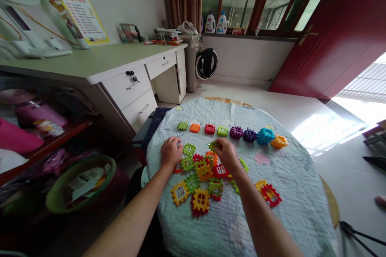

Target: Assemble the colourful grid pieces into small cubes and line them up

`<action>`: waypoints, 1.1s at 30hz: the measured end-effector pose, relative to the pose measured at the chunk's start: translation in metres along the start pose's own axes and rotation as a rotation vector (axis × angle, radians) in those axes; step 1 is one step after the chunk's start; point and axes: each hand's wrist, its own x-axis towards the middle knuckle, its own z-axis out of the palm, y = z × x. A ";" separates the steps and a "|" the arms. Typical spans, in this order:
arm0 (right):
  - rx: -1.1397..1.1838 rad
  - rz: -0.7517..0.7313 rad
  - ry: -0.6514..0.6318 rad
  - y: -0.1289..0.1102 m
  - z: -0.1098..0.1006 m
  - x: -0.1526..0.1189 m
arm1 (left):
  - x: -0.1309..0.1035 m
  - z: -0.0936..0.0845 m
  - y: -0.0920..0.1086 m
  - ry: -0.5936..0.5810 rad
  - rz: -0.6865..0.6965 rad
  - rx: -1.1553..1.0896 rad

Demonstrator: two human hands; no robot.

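Tiles (205, 172) heaped near, with a row (222, 131) of 8 groups beyond

Cloth (295, 225) in pale blue covers a round table (330, 204), whose wooden edge shows on the right. Nearest in the heap, a yellow tile (200, 198) overlaps a red tile (199, 212). To its left and a little farther lies a yellow window tile (180, 192) with a white lattice. Well apart on the right, a red frame tile (271, 195) overlaps a yellow piece (260, 185).

The middle of the heap mixes orange, green, red and yellow pieces, some overlapping, between and just nearer than the person's 2 hands. The left hand (171, 151) rests at the heap's left side with its fingers loosely curled, near a green frame tile (189, 149); whether it has hold of anything cannot be told. The right hand (224, 151) is nearly closed, pinching a green tile (212, 145) at the far side of the heap; whether that tile is clear of the cloth cannot be told.

Farther off, the row runs left to right: green, orange, red, lime, purple, dark blue, light blue and yellow-orange. The 4 groups on the right look stacked.

Beyond on the left stands a desk (99, 58); past it, a washing machine (191, 60) with its round door open. Farthest, 2 bottles (221, 24) stand on the windowsill.
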 end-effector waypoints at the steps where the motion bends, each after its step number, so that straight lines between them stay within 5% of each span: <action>1: -0.021 -0.001 0.060 0.004 -0.007 -0.004 | 0.000 0.000 0.001 -0.003 -0.004 -0.001; 4: -0.184 0.012 0.125 0.016 -0.024 -0.018 | 0.002 -0.002 0.002 -0.038 -0.018 0.042; 11: -0.396 0.052 -0.285 0.017 -0.032 -0.039 | 0.021 -0.011 -0.006 -0.248 -0.010 0.145; 19: -0.425 0.018 -0.348 -0.019 -0.008 -0.020 | 0.010 -0.008 -0.008 -0.100 0.065 0.117; 26: -0.147 0.108 -0.362 -0.010 0.009 -0.016 | 0.010 -0.005 -0.009 -0.030 0.026 0.132; 29: 0.062 0.147 -0.227 0.004 -0.002 -0.014 | 0.010 -0.005 -0.009 -0.029 0.036 0.123; 33: 0.072 0.111 0.150 0.023 -0.028 -0.016 | 0.010 -0.005 -0.009 -0.026 0.040 0.117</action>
